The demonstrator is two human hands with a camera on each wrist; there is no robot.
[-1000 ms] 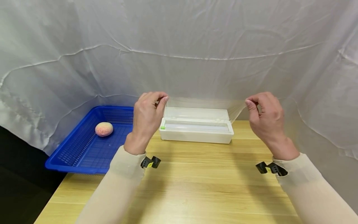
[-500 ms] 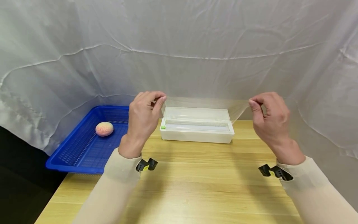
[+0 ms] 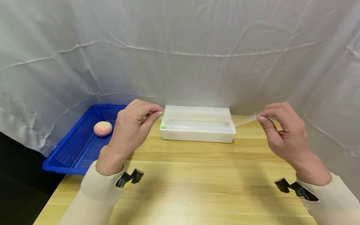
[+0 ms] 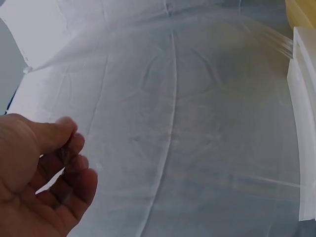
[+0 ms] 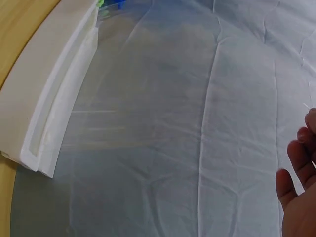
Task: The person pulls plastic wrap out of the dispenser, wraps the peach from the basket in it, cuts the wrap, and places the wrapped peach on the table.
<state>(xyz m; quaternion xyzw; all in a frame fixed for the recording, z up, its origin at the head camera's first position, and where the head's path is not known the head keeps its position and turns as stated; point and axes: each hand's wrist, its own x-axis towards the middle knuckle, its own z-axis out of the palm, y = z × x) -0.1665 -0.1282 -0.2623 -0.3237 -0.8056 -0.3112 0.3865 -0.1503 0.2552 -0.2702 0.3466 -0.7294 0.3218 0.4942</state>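
Note:
A white cling film dispenser box (image 3: 198,135) stands on the table with its lid (image 3: 197,110) raised at the back and a green piece at its left end. Clear cling film (image 3: 245,120) stretches out of it, faint against the backdrop. My left hand (image 3: 132,129) pinches one corner of the film between thumb and forefinger, left of the box. On the other side, my right hand (image 3: 287,134) pinches the opposite corner. Both hands are raised above the table. In the left wrist view the film (image 4: 266,182) runs from the box edge towards my fingers.
A blue plastic basket (image 3: 67,170) stands at the left, partly behind my left forearm. Inside it lies a pinkish-yellow, egg-shaped object (image 3: 102,128). A pale grey cloth (image 3: 197,28) hangs behind the wooden table (image 3: 202,175).
My hands have moved apart and come lower and nearer to me, drawing the film's corners with them. The box has stayed in place.

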